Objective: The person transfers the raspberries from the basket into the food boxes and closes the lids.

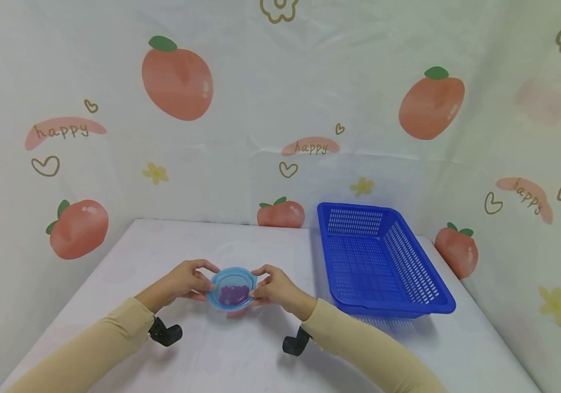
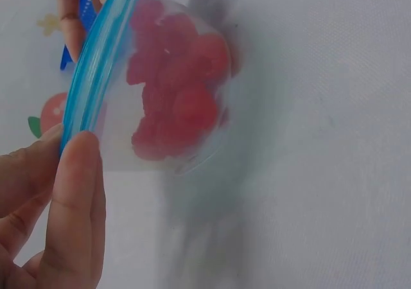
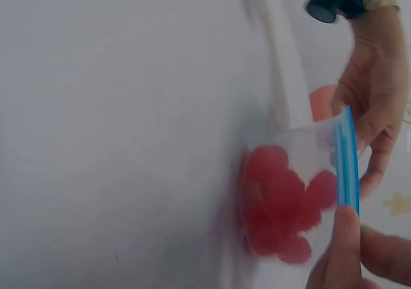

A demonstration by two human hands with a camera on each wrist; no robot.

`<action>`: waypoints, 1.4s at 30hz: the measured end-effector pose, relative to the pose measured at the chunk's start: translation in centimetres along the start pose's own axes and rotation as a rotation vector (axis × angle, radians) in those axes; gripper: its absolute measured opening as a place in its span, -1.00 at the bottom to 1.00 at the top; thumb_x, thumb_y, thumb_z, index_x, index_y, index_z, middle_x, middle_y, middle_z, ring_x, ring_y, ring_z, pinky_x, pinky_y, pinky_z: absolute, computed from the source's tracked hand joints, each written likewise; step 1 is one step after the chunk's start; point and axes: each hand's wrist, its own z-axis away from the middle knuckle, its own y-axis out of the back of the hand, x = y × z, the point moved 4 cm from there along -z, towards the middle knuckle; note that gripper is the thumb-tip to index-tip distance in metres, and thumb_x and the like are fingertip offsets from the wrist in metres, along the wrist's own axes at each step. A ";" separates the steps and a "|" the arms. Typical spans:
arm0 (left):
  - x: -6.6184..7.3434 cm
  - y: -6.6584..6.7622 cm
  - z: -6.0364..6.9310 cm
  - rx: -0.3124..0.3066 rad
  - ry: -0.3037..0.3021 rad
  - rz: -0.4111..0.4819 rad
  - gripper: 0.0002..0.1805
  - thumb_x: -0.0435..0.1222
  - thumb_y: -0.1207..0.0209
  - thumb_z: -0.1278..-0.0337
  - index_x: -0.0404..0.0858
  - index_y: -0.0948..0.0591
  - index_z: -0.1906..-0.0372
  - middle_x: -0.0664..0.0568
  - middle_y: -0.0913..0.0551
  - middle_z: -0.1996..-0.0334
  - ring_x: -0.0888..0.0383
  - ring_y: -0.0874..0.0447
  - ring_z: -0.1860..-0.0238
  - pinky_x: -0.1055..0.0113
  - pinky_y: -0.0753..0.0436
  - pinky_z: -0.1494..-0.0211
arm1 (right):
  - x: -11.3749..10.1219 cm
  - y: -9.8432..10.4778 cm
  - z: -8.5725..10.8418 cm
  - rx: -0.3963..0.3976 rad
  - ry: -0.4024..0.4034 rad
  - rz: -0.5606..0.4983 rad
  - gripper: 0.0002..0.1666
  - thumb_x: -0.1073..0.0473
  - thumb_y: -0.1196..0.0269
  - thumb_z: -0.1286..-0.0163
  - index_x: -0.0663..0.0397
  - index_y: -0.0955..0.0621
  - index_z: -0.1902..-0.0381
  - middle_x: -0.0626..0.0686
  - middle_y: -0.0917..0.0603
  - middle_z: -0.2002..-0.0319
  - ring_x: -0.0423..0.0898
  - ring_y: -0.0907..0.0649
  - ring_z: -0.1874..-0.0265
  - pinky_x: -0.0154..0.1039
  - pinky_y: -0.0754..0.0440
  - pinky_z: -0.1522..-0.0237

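Note:
A small clear plastic container (image 2: pixel 119 135) with a blue lid (image 1: pixel 218 279) is between both hands, above the white table. Its lid faces the head camera. Through the cloudy side show several red berries (image 3: pixel 282 189) that look like raspberries; seen through the lid they look purple. My left hand (image 1: pixel 185 281) pinches the lid's left rim, thumb and fingers on either side. On the opposite rim, my right hand (image 1: pixel 279 287) pinches the lid likewise. Whether the container's bottom touches the table cannot be seen.
To the right of the hands, a blue perforated plastic basket (image 1: pixel 333 262) stands on the white table (image 1: pixel 212 355), near its back right. Behind rises a white cloth backdrop (image 1: pixel 241 82) printed with fruit, hearts and flowers. Black wrist cameras (image 1: pixel 165 332) hang under both forearms.

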 end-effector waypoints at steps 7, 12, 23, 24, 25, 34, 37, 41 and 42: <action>-0.1 0.0 -0.2 0.000 -0.001 -0.011 -0.45 -0.42 -0.32 -0.05 -0.40 -0.44 -0.18 -0.03 -0.70 0.44 0.15 -0.68 0.47 0.25 -0.74 0.34 | 0.3 0.3 -0.1 0.000 -0.013 0.002 -0.43 0.55 -0.26 -0.17 0.33 -0.43 -0.17 0.06 -0.49 0.47 -0.18 -0.62 0.60 -0.12 -0.74 0.25; -0.3 0.1 -0.5 0.013 0.012 -0.022 -0.46 -0.43 -0.33 -0.04 -0.39 -0.45 -0.17 -0.03 -0.70 0.43 0.14 -0.68 0.47 0.25 -0.74 0.34 | 0.2 0.6 -0.2 0.013 0.003 0.021 -0.53 0.47 -0.25 -0.24 0.31 -0.48 -0.12 0.13 -0.57 0.35 -0.14 -0.67 0.48 -0.15 -0.74 0.24; -0.3 0.1 -0.6 0.024 0.025 -0.018 -0.47 -0.44 -0.34 -0.02 -0.38 -0.46 -0.15 -0.04 -0.70 0.44 0.15 -0.68 0.50 0.26 -0.74 0.35 | 0.3 1.0 -0.7 0.004 0.018 0.008 -0.57 0.43 -0.21 -0.29 0.22 -0.55 -0.14 0.09 -0.57 0.39 -0.16 -0.65 0.46 -0.21 -0.74 0.27; -0.3 0.1 -0.6 0.027 0.028 -0.021 -0.47 -0.44 -0.33 -0.02 -0.38 -0.46 -0.15 -0.04 -0.70 0.43 0.14 -0.68 0.50 0.25 -0.74 0.35 | 0.3 1.0 -0.7 0.002 0.018 0.008 -0.56 0.43 -0.21 -0.29 0.22 -0.55 -0.14 0.08 -0.57 0.39 -0.16 -0.64 0.46 -0.23 -0.74 0.28; -0.3 0.1 -0.6 0.031 0.033 -0.021 -0.47 -0.44 -0.33 -0.02 -0.37 -0.47 -0.15 -0.04 -0.70 0.43 0.14 -0.68 0.50 0.25 -0.74 0.35 | 0.3 1.0 -0.7 0.001 0.018 0.009 -0.56 0.43 -0.21 -0.29 0.22 -0.56 -0.14 0.07 -0.57 0.40 -0.17 -0.64 0.46 -0.24 -0.74 0.29; 0.0 0.1 -0.4 0.030 0.030 -0.038 -0.47 -0.43 -0.32 -0.05 -0.39 -0.46 -0.16 -0.04 -0.70 0.42 0.15 -0.68 0.49 0.26 -0.74 0.35 | 0.2 0.8 -1.0 0.007 0.031 0.006 -0.54 0.46 -0.20 -0.27 0.33 -0.55 -0.16 0.03 -0.57 0.43 -0.21 -0.61 0.52 -0.30 -0.73 0.36; 0.0 0.1 -0.3 0.035 0.027 -0.038 -0.47 -0.44 -0.33 -0.03 -0.39 -0.47 -0.15 -0.04 -0.69 0.43 0.15 -0.68 0.51 0.26 -0.74 0.36 | 0.3 0.8 -1.1 0.017 0.036 0.024 -0.55 0.47 -0.20 -0.25 0.35 -0.56 -0.14 0.02 -0.54 0.46 -0.23 -0.60 0.58 -0.30 -0.73 0.39; 0.0 0.0 -0.4 0.039 0.020 -0.043 -0.47 -0.45 -0.34 -0.02 -0.40 -0.47 -0.14 -0.05 -0.67 0.42 0.15 -0.67 0.52 0.26 -0.73 0.37 | 0.5 0.8 -1.2 0.033 0.025 0.036 -0.56 0.48 -0.19 -0.24 0.34 -0.58 -0.11 0.01 -0.51 0.49 -0.25 -0.59 0.64 -0.33 -0.72 0.42; 0.0 0.0 -0.4 0.041 0.020 -0.044 -0.48 -0.45 -0.34 -0.01 -0.39 -0.48 -0.14 -0.05 -0.67 0.42 0.15 -0.66 0.52 0.26 -0.73 0.38 | 0.6 0.8 -1.2 0.036 0.022 0.036 -0.56 0.48 -0.19 -0.24 0.34 -0.59 -0.11 0.01 -0.51 0.49 -0.25 -0.59 0.64 -0.34 -0.71 0.42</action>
